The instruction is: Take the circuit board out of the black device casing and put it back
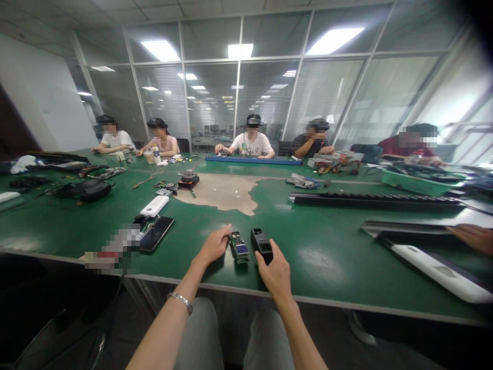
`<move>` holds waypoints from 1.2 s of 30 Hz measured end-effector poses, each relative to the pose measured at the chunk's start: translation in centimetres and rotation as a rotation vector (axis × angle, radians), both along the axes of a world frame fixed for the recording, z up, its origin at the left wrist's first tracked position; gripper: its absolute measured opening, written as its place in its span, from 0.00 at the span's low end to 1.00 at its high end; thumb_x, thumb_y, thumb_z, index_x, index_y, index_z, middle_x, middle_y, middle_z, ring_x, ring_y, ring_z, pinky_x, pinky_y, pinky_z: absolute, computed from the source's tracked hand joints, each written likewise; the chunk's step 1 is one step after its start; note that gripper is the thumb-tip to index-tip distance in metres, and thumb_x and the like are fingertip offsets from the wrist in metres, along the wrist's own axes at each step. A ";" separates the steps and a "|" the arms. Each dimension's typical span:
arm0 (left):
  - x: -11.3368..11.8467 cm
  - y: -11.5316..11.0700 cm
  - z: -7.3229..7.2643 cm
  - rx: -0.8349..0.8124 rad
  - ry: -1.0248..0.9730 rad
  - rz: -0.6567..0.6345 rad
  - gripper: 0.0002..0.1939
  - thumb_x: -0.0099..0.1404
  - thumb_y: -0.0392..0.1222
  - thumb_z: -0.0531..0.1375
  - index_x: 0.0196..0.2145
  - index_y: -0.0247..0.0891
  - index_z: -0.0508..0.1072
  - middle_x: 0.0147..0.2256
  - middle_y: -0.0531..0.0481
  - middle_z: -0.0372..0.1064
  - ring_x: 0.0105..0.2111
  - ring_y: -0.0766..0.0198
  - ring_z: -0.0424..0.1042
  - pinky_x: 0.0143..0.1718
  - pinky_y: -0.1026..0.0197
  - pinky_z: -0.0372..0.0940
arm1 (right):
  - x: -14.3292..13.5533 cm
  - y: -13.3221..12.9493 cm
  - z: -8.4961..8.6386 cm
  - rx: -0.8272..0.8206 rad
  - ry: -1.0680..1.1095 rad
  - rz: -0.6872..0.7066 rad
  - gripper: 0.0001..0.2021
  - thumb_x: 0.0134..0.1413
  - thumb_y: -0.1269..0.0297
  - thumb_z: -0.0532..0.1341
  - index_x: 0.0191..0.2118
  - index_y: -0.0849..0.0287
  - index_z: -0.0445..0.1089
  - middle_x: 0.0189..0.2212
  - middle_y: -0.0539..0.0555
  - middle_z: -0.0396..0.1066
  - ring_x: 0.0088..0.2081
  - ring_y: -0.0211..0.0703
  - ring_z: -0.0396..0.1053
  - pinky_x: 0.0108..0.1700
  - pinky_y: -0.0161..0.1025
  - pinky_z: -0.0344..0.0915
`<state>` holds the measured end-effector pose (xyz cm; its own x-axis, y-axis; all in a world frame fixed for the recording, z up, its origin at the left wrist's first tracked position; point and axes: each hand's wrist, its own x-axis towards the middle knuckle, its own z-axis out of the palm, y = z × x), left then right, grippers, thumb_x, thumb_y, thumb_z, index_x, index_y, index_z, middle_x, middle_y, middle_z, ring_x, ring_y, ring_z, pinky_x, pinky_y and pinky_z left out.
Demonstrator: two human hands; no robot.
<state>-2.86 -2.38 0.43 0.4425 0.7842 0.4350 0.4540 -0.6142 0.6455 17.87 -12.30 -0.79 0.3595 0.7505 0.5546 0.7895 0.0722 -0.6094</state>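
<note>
On the green table in front of me lies a green circuit board (239,247) with a small blue-white display, its long side pointing away from me. My left hand (214,246) rests at its left side, fingers stretched out and together along its edge; whether they touch the board I cannot tell. Just right of the board sits a black plastic housing (261,239) with cut-outs in its face. Around its near end my right hand (276,267) holds it, thumb on the left and fingers on the right.
Left of my hands lie a dark smartphone (157,234) and a white power bank (154,206). A torn brown sheet (219,192) covers the table's middle. Long black rails (377,200) and a white device (439,271) lie right, near another person's hand (473,238). Several people sit opposite.
</note>
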 end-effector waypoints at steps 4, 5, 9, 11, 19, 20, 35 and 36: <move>0.0 -0.1 0.0 -0.006 0.017 0.011 0.26 0.66 0.34 0.50 0.62 0.40 0.59 0.50 0.48 0.72 0.52 0.60 0.69 0.58 0.54 0.60 | 0.0 0.2 -0.4 0.040 -0.052 -0.016 0.38 0.52 0.50 0.58 0.63 0.70 0.52 0.58 0.70 0.59 0.59 0.57 0.58 0.59 0.53 0.56; 0.0 -0.1 0.0 -0.006 0.020 0.013 0.26 0.66 0.34 0.50 0.62 0.40 0.59 0.50 0.48 0.72 0.52 0.60 0.69 0.57 0.54 0.60 | 0.0 0.2 -0.5 0.035 -0.052 -0.021 0.39 0.52 0.49 0.58 0.64 0.70 0.51 0.59 0.70 0.59 0.60 0.57 0.58 0.59 0.54 0.56; 0.0 -0.1 0.2 -0.005 0.024 0.019 0.25 0.66 0.34 0.50 0.61 0.40 0.59 0.50 0.48 0.72 0.52 0.60 0.70 0.57 0.55 0.61 | 0.2 0.2 -0.4 0.009 -0.033 -0.022 0.39 0.53 0.48 0.57 0.64 0.68 0.50 0.59 0.68 0.59 0.59 0.57 0.58 0.58 0.53 0.57; 0.0 -0.2 0.2 -0.009 0.020 0.014 0.25 0.66 0.35 0.50 0.61 0.39 0.60 0.49 0.47 0.72 0.51 0.60 0.70 0.56 0.56 0.61 | 0.2 0.1 -0.4 0.009 -0.027 -0.013 0.38 0.53 0.49 0.57 0.64 0.67 0.50 0.59 0.67 0.59 0.59 0.57 0.59 0.58 0.52 0.58; -0.1 -0.4 0.4 -0.036 -0.024 -0.009 0.24 0.67 0.36 0.51 0.60 0.40 0.61 0.49 0.47 0.73 0.50 0.59 0.71 0.55 0.54 0.63 | 0.0 -0.4 0.4 -0.017 0.002 0.022 0.31 0.56 0.52 0.55 0.60 0.68 0.59 0.55 0.66 0.65 0.56 0.55 0.64 0.56 0.51 0.60; -0.1 -0.4 0.4 -0.037 -0.026 -0.010 0.24 0.67 0.36 0.51 0.60 0.40 0.61 0.49 0.47 0.73 0.50 0.59 0.71 0.55 0.54 0.63 | -0.1 -0.5 0.7 -0.017 0.026 0.013 0.31 0.56 0.51 0.55 0.60 0.69 0.60 0.55 0.67 0.66 0.56 0.55 0.64 0.56 0.51 0.60; -0.2 0.0 -0.1 -0.008 -0.092 -0.017 0.28 0.63 0.29 0.50 0.60 0.44 0.61 0.53 0.49 0.69 0.54 0.60 0.68 0.58 0.52 0.61 | -6.3 -0.3 6.2 -0.061 0.001 0.118 0.29 0.55 0.53 0.56 0.57 0.68 0.62 0.51 0.67 0.69 0.51 0.56 0.68 0.53 0.49 0.63; -0.2 0.1 -0.1 -0.007 -0.097 -0.017 0.28 0.63 0.29 0.50 0.60 0.44 0.60 0.54 0.49 0.68 0.54 0.60 0.68 0.57 0.52 0.61 | -6.4 -0.3 5.9 -0.057 -0.012 0.114 0.29 0.55 0.54 0.56 0.58 0.68 0.62 0.51 0.68 0.69 0.51 0.56 0.68 0.53 0.49 0.63</move>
<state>-3.01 -2.32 0.37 0.4119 0.7803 0.4706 0.3787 -0.6163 0.6905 11.45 -12.56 5.12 0.2635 0.8164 0.5139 0.7858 0.1274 -0.6053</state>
